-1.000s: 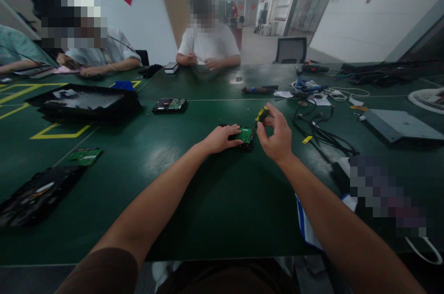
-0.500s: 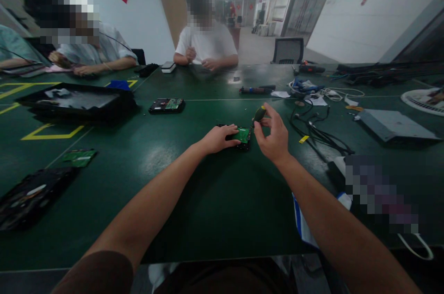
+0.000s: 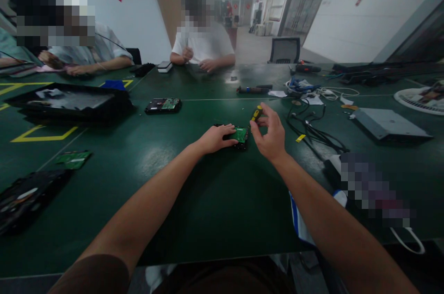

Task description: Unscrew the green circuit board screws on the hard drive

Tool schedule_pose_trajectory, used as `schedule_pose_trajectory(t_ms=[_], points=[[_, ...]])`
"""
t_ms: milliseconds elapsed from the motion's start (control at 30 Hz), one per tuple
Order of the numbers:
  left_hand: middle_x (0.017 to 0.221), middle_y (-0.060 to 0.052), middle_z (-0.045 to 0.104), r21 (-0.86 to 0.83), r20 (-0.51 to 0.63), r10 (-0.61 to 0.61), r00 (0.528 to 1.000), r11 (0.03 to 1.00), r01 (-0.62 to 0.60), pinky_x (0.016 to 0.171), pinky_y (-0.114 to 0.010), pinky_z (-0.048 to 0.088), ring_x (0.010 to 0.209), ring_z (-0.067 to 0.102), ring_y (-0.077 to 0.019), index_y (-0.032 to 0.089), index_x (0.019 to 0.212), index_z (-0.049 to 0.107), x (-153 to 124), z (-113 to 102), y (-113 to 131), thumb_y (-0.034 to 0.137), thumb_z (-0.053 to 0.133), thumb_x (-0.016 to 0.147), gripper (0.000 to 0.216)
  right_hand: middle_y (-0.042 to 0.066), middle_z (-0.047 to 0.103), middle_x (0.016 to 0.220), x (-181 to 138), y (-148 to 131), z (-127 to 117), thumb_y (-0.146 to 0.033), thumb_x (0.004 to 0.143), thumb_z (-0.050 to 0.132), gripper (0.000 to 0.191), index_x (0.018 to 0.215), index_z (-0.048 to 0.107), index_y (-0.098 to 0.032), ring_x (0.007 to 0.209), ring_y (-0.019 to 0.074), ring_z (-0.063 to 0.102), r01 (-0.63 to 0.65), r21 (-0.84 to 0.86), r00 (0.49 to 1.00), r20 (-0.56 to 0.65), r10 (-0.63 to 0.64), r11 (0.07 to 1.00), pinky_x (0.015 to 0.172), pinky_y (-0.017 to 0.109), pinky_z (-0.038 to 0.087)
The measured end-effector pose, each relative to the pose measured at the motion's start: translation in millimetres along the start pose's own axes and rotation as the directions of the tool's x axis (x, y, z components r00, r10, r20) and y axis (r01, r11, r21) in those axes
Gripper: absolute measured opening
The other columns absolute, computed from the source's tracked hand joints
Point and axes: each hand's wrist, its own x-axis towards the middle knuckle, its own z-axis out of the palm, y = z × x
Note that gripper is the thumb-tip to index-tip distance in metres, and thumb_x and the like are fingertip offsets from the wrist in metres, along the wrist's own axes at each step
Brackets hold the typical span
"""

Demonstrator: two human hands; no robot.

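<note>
A small hard drive [image 3: 242,143] with a green circuit board facing up lies on the dark green table in front of me. My left hand [image 3: 219,138] grips it from the left, fingers across its top and thumb along the near side. My right hand [image 3: 269,130] pinches the yellow and black handle of a screwdriver [image 3: 256,113] between thumb and fingers. The handle leans up and to the right, just right of the drive. Its shaft is too thin and dark to follow, so I cannot tell whether the tip touches the drive.
Another drive [image 3: 163,105] lies farther back. At left are a black tray [image 3: 76,102], a loose circuit board [image 3: 74,159] and a black casing [image 3: 29,194]. Dark cables [image 3: 308,130] and a grey metal box [image 3: 390,124] lie to the right. Two people sit across the table.
The screwdriver handle has turned in my right fingers, so more yellow shows. My left hand keeps its hold on the drive. The whole view has shifted slightly.
</note>
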Motion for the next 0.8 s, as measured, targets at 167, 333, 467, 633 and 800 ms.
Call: schedule_pose_trajectory(t_ms=[167, 333, 467, 633, 800], points=[[0.157, -0.011, 0.051, -0.005, 0.002, 0.004, 1.000, 1.000, -0.004, 0.123, -0.042, 0.036, 0.148, 0.047, -0.0264, 0.019, 0.146, 0.058, -0.1, -0.2, -0.1, 0.051, 0.063, 0.097, 0.059, 0.011, 0.060, 0.130, 0.6, 1.3, 0.1, -0.031, 0.097, 0.060, 0.062, 0.154, 0.038, -0.031, 0.094, 0.0224, 0.070, -0.004, 0.030, 1.000, 0.004, 0.004, 1.000, 0.083, 0.045, 0.066], [0.156, -0.011, 0.052, -0.008, -0.004, 0.009, 1.000, 1.000, -0.009, 0.123, -0.042, 0.037, 0.147, 0.048, -0.0261, 0.019, 0.145, 0.059, -0.6, -1.3, 1.8, 0.049, 0.063, 0.097, 0.057, 0.012, 0.060, 0.134, -0.3, 6.2, 3.2, -0.029, 0.097, 0.058, 0.063, 0.156, 0.035, -0.029, 0.092, 0.0227, 0.070, 0.002, 0.038, 1.000, -0.008, -0.002, 0.999, 0.083, 0.046, 0.066], [0.156, -0.012, 0.052, -0.007, -0.006, 0.015, 1.000, 1.000, -0.015, 0.123, -0.042, 0.037, 0.147, 0.049, -0.0263, 0.018, 0.145, 0.059, -0.8, -2.0, 2.9, 0.049, 0.063, 0.097, 0.058, 0.011, 0.059, 0.129, -0.9, 7.7, 3.6, -0.032, 0.096, 0.061, 0.063, 0.155, 0.037, -0.031, 0.088, 0.0221, 0.069, -0.007, 0.046, 1.000, -0.030, 0.008, 0.999, 0.080, 0.045, 0.066], [0.157, -0.012, 0.051, -0.006, -0.002, 0.008, 1.000, 1.000, -0.008, 0.123, -0.042, 0.036, 0.148, 0.047, -0.0261, 0.018, 0.146, 0.058, -0.6, -1.3, 2.1, 0.051, 0.063, 0.097, 0.059, 0.010, 0.059, 0.128, -0.2, 6.3, 1.9, -0.031, 0.098, 0.059, 0.061, 0.155, 0.038, -0.032, 0.090, 0.0225, 0.069, 0.014, 0.035, 1.000, -0.029, -0.013, 0.999, 0.082, 0.047, 0.065], [0.155, -0.013, 0.053, 0.004, -0.004, 0.014, 1.000, 1.000, -0.014, 0.124, -0.041, 0.035, 0.147, 0.048, -0.0257, 0.016, 0.144, 0.059, -0.5, -0.5, 0.7, 0.050, 0.063, 0.097, 0.059, 0.012, 0.059, 0.135, -0.2, 8.2, 2.7, -0.032, 0.100, 0.055, 0.059, 0.156, 0.036, -0.030, 0.092, 0.0230, 0.070, 0.012, 0.050, 1.000, -0.024, -0.011, 0.999, 0.085, 0.047, 0.066]])
